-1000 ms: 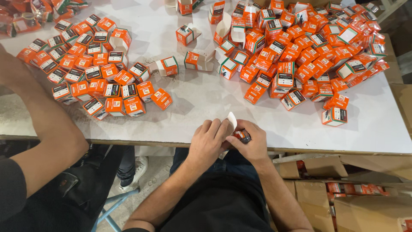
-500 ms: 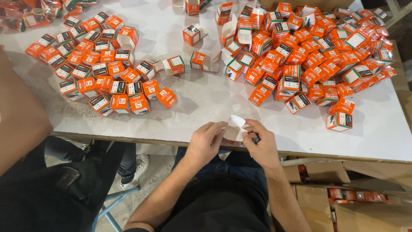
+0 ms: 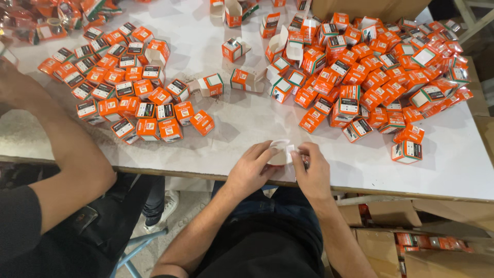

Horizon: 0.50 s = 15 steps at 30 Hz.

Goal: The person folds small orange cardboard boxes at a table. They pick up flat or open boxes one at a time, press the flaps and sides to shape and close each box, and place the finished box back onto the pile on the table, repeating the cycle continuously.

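White folded carton (image 3: 280, 151) at bench near edge, pinched between left hand (image 3: 250, 168) and right hand (image 3: 312, 169) | change: hands shifted slightly further onto bench, carton turned flatter, suggesting folding under way | hidden: small dark item under right fingers, unclear; neighbour's forearm (image 3: 67, 149) cut off | orange boxes (image 3: 381, 77) piled far right.

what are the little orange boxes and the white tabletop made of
Small orange-and-white boxes: thin printed cardboard, by the folded open flaps, slightly glossy. White flat tabletop: looks like laminate or painted board, smooth and matte with scuff marks; the core cannot be told.
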Available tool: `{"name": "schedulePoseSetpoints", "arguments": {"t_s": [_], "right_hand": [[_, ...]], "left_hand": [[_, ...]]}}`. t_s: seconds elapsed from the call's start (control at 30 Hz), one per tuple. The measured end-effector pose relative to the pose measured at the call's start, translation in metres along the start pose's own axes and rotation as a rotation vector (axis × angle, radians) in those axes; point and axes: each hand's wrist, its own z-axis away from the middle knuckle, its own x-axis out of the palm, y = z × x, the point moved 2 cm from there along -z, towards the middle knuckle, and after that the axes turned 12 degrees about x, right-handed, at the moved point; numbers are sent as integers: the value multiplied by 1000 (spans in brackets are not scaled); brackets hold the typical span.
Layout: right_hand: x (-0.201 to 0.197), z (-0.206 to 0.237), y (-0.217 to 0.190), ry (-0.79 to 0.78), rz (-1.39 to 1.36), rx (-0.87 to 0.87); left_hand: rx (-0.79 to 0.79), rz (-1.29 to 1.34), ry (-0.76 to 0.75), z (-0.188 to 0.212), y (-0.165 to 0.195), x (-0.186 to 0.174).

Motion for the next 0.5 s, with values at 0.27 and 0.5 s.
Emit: {"name": "schedulePoseSetpoints", "arguments": {"t_s": [0.27, 0.5], "right_hand": [[-18, 29, 14, -35, -200, -202], [-18, 23, -36, 113, 133, -605]], "left_hand": [[-70, 111, 10, -1, -3, -3], [-114, 176, -49, -5, 1, -7]]}}
